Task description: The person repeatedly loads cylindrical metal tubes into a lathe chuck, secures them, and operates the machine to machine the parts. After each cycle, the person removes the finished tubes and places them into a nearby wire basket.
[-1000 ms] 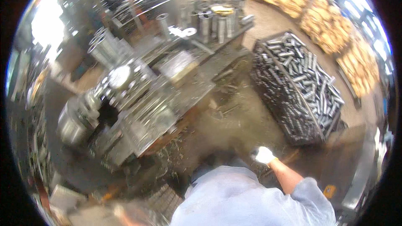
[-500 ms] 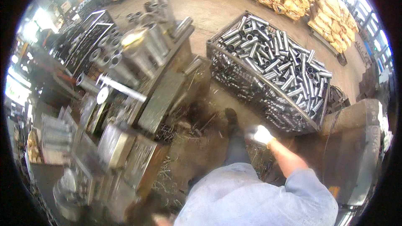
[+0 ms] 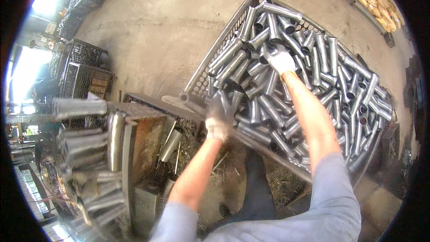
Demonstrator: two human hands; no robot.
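Note:
A metal crate (image 3: 193,80) full of short shiny steel tubes (image 3: 320,58), many with a flared end, stands in front of me. My right hand (image 3: 282,62), in a white glove with grey fingertips, is down among the tubes in the far-left half of the crate. Its fingers look apart, resting at the tube ends; I see no tube clearly enclosed in them. Over the crate's near-left edge is my left hand (image 3: 218,125), gloved likewise. Motion smears its fingers beside the nearest tubes, so their grip is unclear.
On the left a workbench (image 3: 128,152) carries several larger grey tubes (image 3: 115,139). A loose tube (image 3: 171,146) leans by its side, above metal shavings on the floor. Wire cages (image 3: 87,78) stand farther left. Wrapped yellowish bundles (image 3: 376,0) are stacked at the far right.
The view has swung right and closer to the crate. My right hand has moved from beside my body into the tubes. My left hand has risen from the lower edge to the crate's near-left edge.

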